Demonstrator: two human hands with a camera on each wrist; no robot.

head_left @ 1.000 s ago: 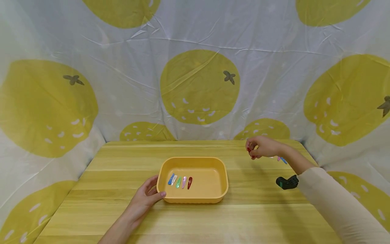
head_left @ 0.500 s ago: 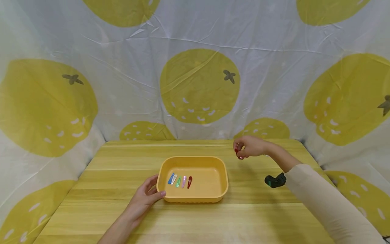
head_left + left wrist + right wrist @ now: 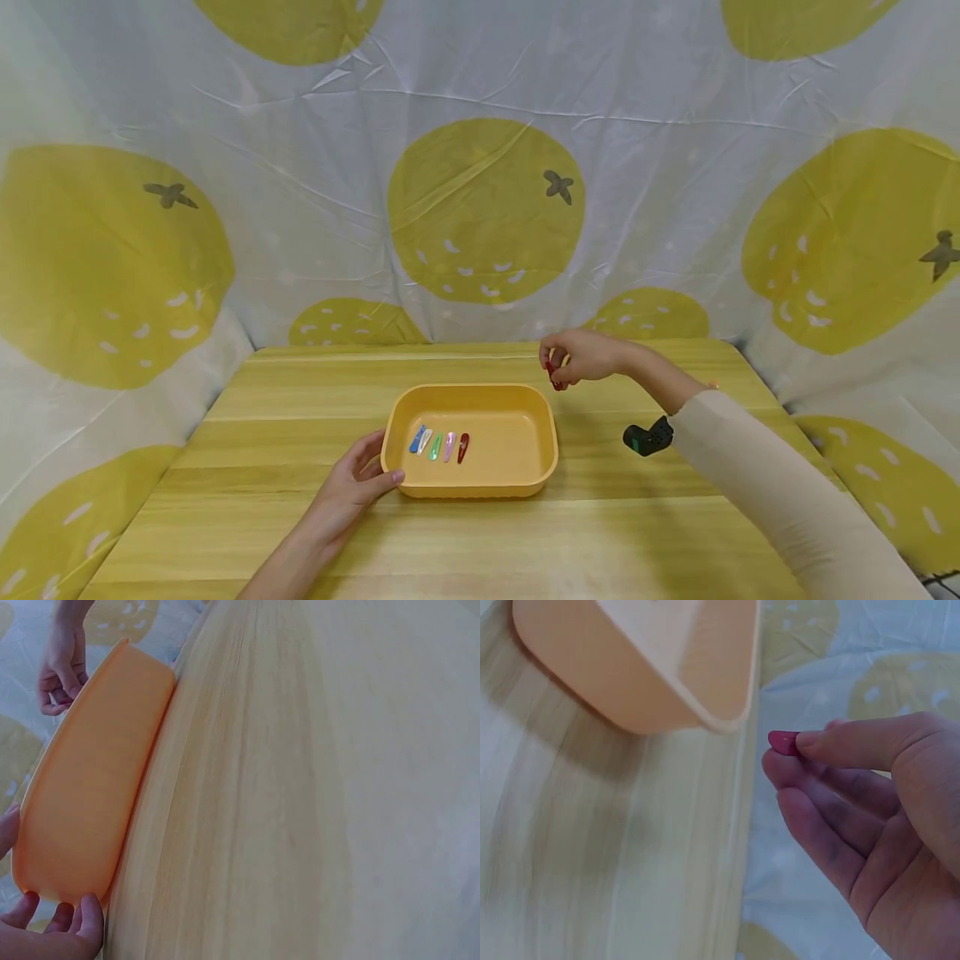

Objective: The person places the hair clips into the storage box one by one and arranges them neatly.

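A yellow plastic basin point(image 3: 517, 492) stands on the table. My left hand point(image 3: 358, 479) holds its left end, the thumb at the front left corner and the fingers against the outer wall, as the left wrist view also shows. Inside, toward the left, lies a row of snap hair clips: blue point(image 3: 417, 439), white point(image 3: 425, 442), green point(image 3: 435, 447), pink point(image 3: 449, 447) and dark red point(image 3: 463, 448). Beyond the basin's back right corner, above the table, my right hand point(image 3: 588, 354) pinches a red hair clip point(image 3: 783, 742) between thumb and forefinger.
The wooden table point(image 3: 480, 546) ends at a hanging cloth point(image 3: 315, 208) printed with yellow fruit, which also closes off both sides. A dark device point(image 3: 648, 436) sits beside my right sleeve. A tiny orange thing point(image 3: 712, 385) shows just behind that sleeve.
My right hand has moved left toward the basin, carrying the red hair clip, and the dark device has shifted along with the arm. The left hand and basin have stayed put.
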